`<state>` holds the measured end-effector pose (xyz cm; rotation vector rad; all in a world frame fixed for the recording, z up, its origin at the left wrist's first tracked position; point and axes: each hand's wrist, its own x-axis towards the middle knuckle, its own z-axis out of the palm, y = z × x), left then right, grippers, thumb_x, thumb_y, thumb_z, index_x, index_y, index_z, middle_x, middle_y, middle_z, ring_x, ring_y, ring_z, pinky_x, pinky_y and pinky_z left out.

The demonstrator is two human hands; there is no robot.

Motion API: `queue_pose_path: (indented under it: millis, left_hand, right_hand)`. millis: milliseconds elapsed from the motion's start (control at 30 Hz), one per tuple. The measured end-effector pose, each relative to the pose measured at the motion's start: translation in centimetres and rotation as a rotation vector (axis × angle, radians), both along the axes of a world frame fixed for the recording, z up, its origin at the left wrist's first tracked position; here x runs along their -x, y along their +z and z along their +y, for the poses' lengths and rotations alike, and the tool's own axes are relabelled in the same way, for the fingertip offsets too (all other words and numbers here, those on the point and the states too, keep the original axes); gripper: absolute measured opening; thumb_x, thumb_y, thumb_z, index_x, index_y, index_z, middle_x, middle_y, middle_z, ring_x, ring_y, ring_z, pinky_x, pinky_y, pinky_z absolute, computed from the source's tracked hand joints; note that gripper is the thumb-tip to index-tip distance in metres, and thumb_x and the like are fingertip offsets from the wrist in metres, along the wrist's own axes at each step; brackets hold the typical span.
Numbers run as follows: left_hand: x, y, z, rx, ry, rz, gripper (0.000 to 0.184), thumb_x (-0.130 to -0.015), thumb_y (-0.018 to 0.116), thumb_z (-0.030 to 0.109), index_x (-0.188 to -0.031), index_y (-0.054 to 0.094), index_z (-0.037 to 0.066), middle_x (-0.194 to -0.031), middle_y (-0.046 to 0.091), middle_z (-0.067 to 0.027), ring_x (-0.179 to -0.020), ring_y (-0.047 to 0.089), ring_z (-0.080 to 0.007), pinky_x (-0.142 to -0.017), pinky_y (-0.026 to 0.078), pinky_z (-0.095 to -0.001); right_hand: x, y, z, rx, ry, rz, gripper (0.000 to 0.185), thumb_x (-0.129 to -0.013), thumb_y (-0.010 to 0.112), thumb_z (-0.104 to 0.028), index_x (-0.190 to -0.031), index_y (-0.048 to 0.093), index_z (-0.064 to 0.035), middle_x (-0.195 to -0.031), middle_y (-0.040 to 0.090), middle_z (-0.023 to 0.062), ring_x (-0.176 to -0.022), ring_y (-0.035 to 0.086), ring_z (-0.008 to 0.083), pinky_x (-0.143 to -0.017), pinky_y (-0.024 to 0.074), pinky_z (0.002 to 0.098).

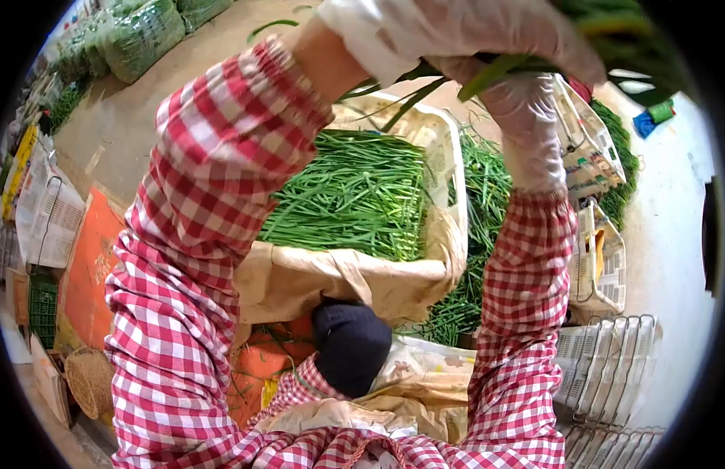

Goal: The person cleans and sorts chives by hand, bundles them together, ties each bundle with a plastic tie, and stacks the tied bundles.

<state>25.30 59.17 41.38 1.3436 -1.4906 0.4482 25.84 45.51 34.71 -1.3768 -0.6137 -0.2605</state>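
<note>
My left hand [464,35], in a thin whitish glove, is raised at the top of the view and wrapped over a bunch of garlic chives [632,47]. The long flat leaves stick out to the right, blurred close to the camera. Just below it, my right hand [522,98], gloved too, grips the same bunch from underneath, its fingers partly hidden by my left hand. Loose leaves hang down between the wrists. Beneath my arms stands a cloth-lined white crate [454,168] with garlic chives [350,191] laid in it side by side.
More loose chives [487,176] lie right of the crate. White plastic baskets [601,262] and wire-frame racks [608,363] stand farther right. Wrapped green bundles [139,39] are piled at the upper left. My dark-clad knee [350,344] is against the crate's front.
</note>
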Motion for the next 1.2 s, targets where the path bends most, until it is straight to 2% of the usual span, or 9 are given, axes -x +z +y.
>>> queue_pose_path:
  millis: [233,400,567,667,800,1000,1100,1133,1200]
  left_hand:
    - [1.6,-0.2,-4.2,0.182,-0.538,0.736,0.076,-0.078,0.065,0.022,-0.138,0.022,0.003,-0.123,0.047,-0.0158,-0.106,0.052,-0.0275,-0.086,0.048,-0.0386]
    - [11.7,-13.4,-9.7,0.523,-0.728,1.369,0.077,-0.081,0.063,0.038,-0.139,0.025,0.004,-0.131,0.043,-0.0158,-0.118,0.044,-0.0273,-0.099,0.038,-0.0390]
    - [20.6,-29.7,-13.9,0.462,-0.692,1.840,0.089,-0.077,0.061,0.058,-0.139,0.025,0.005,-0.133,0.041,-0.0139,-0.122,0.041,-0.0255,-0.104,0.034,-0.0390]
    - [23.0,-33.1,-13.8,0.498,-0.450,1.947,0.077,-0.078,0.065,0.048,-0.134,0.036,0.004,-0.130,0.047,-0.0106,-0.121,0.043,-0.0235,-0.100,0.037,-0.0389]
    - [22.4,-30.8,-11.3,0.467,-0.640,1.887,0.060,-0.079,0.059,0.037,-0.125,0.047,0.000,-0.119,0.057,-0.0151,-0.114,0.052,-0.0272,-0.091,0.045,-0.0371]
    - [23.1,-24.8,-4.7,0.336,-0.447,1.819,0.051,-0.079,0.060,0.033,-0.111,0.050,-0.005,-0.083,0.059,-0.0124,-0.062,0.056,-0.0175,-0.058,0.048,-0.0247]
    - [23.1,-19.7,-0.1,0.001,-0.241,1.578,0.043,-0.078,0.057,0.034,-0.099,0.056,-0.004,-0.075,0.057,-0.0122,-0.058,0.050,-0.0152,-0.053,0.043,-0.0232]
    - [24.1,-17.6,1.1,-0.041,-0.068,1.650,0.042,-0.076,0.057,0.032,-0.097,0.057,-0.004,-0.072,0.057,-0.0109,-0.056,0.050,-0.0161,-0.053,0.044,-0.0237]
    - [25.2,-15.0,3.4,-0.242,-0.077,1.641,0.041,-0.071,0.059,0.027,-0.097,0.058,-0.005,-0.073,0.060,-0.0127,-0.058,0.055,-0.0184,-0.057,0.048,-0.0244]
  right_hand:
    - [7.9,1.6,-2.8,0.051,-0.158,0.126,0.046,-0.069,0.074,-0.004,-0.110,0.055,-0.0036,-0.098,0.064,0.0053,-0.084,0.062,0.0164,-0.073,0.0528,0.0304]
    - [15.4,-0.5,-7.6,0.207,-0.206,0.544,0.065,-0.062,0.074,0.000,-0.120,0.044,-0.0015,-0.108,0.060,0.0093,-0.094,0.058,0.0178,-0.081,0.0495,0.0295]
    - [18.8,-12.5,-10.1,1.337,-0.486,0.799,0.090,-0.064,0.075,-0.035,-0.127,0.030,0.0121,-0.101,0.060,0.0252,-0.094,0.061,0.0350,-0.082,0.0493,0.0347]
    - [22.6,-16.7,-8.3,1.303,-0.416,0.931,0.091,-0.071,0.070,-0.028,-0.132,0.018,0.0158,-0.110,0.055,0.0290,-0.099,0.059,0.0349,-0.086,0.0487,0.0360]
    - [31.0,-19.9,-5.6,1.387,-0.594,0.258,0.090,-0.080,0.065,-0.026,-0.134,0.006,0.0165,-0.135,0.023,0.0374,-0.115,0.046,0.0423,-0.094,0.0448,0.0365]
    - [38.3,-14.5,-7.1,1.111,0.079,0.420,0.066,-0.085,0.058,-0.030,-0.134,0.029,0.0046,-0.104,0.057,0.0310,-0.098,0.059,0.0347,-0.087,0.0453,0.0406]
    - [38.1,-14.2,-12.3,0.660,-0.271,0.522,0.029,-0.086,0.059,-0.028,-0.108,0.063,-0.0097,-0.097,0.066,0.0113,-0.080,0.064,0.0196,-0.069,0.0530,0.0277]
    - [36.9,-13.9,-13.3,0.077,-0.387,0.689,0.030,-0.088,0.058,-0.025,-0.113,0.060,-0.0091,-0.096,0.066,0.0093,-0.073,0.063,0.0131,-0.063,0.0518,0.0219]
    - [35.0,-12.6,-15.3,-0.177,-0.427,0.686,0.058,-0.086,0.061,-0.028,-0.132,0.036,-0.0021,-0.115,0.058,0.0157,-0.071,0.062,0.0101,-0.049,0.0461,0.0162]
